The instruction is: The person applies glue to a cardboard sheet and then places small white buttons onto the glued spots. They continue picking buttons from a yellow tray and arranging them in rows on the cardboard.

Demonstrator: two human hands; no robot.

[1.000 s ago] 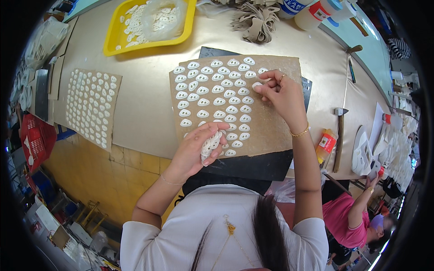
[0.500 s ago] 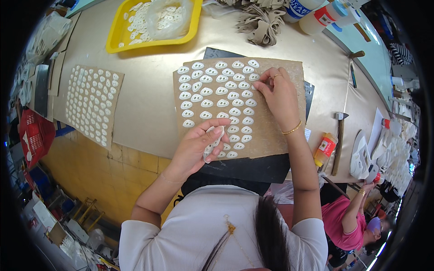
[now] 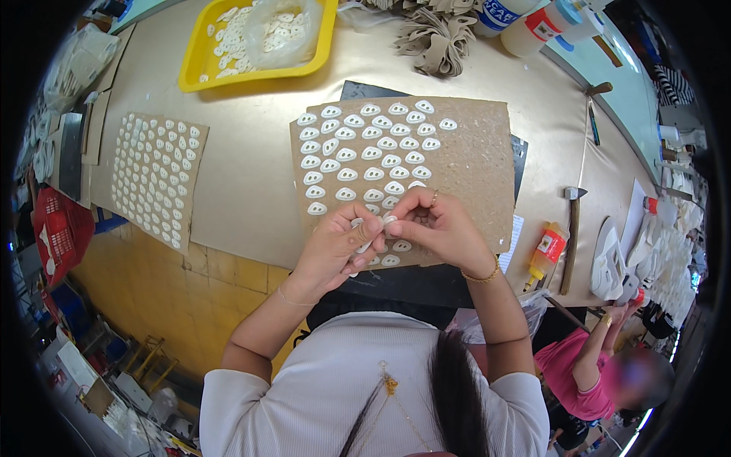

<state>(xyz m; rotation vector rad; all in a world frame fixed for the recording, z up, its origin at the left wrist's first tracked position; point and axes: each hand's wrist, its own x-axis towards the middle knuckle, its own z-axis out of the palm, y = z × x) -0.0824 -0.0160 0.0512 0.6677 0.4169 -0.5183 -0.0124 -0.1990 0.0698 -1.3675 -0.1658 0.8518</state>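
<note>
My left hand (image 3: 343,242) is closed around several small white rounded-triangular pieces with two holes each, partly hidden by its fingers. My right hand (image 3: 440,228) meets it above the board's near part, thumb and index finger pinching one white two-hole piece (image 3: 388,219) at the left fingertips. Beneath both hands lies a brown board (image 3: 476,175) with rows of the same white pieces (image 3: 373,153) spread over its left and middle. One piece (image 3: 448,124) sits farthest right, near the far edge. Part of the near rows is hidden by my hands.
A second board (image 3: 196,152) covered with white pieces lies at left. The yellow tray (image 3: 333,34) beyond holds loose pieces and a plastic bag. At right are a red-labelled bottle (image 3: 547,250), a hammer (image 3: 572,236) and shoe parts (image 3: 607,263). A person in pink (image 3: 572,365) works at lower right.
My right hand has come back from the board's far right to my left hand and now pinches a white piece there. A piece shows where its fingers were. My left hand stays nearly in place.
</note>
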